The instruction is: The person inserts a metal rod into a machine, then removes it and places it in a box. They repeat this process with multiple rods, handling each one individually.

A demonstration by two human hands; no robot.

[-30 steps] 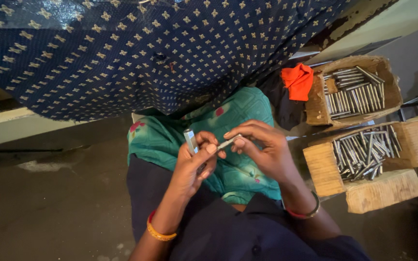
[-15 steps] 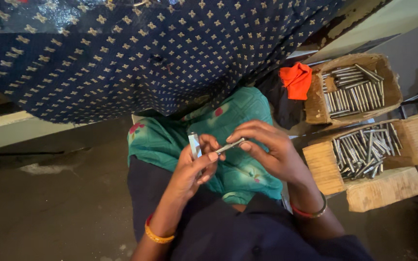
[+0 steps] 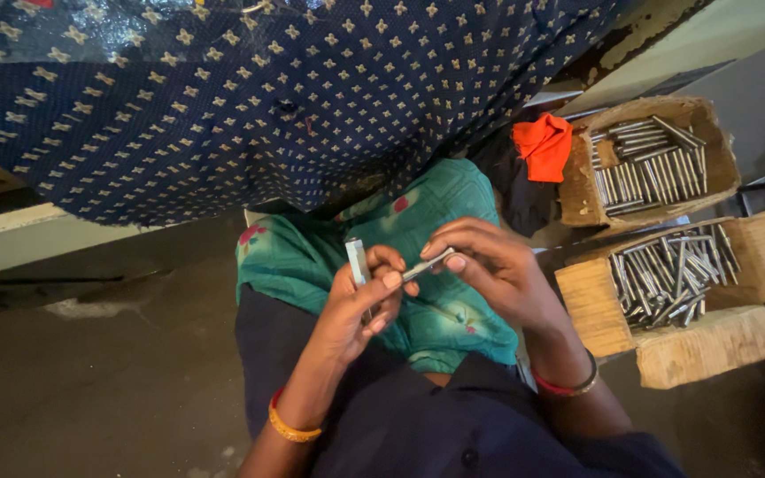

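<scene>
The person sits with both hands raised over a green cloth [image 3: 453, 221] on the lap. The left hand [image 3: 351, 310] is closed around a short metal tube [image 3: 357, 260] held upright, while the right hand [image 3: 498, 270] pinches a thin metal rod [image 3: 428, 264] between thumb and fingertips, its end at the left fingers. The step in hand looks like fitting the 2 parts together, which calls for careful alignment. 2 boxes of metal rods [image 3: 666, 274] sit to the right.

A single head-worn camera looks steeply down from close above the person's lap, where the left hand [image 3: 351, 310] and right hand [image 3: 498, 270] meet mid-frame. The concrete floor [image 3: 90, 389] fills the left side; wooden trays of metal pins [image 3: 666, 274] sit at the right edge.
</scene>
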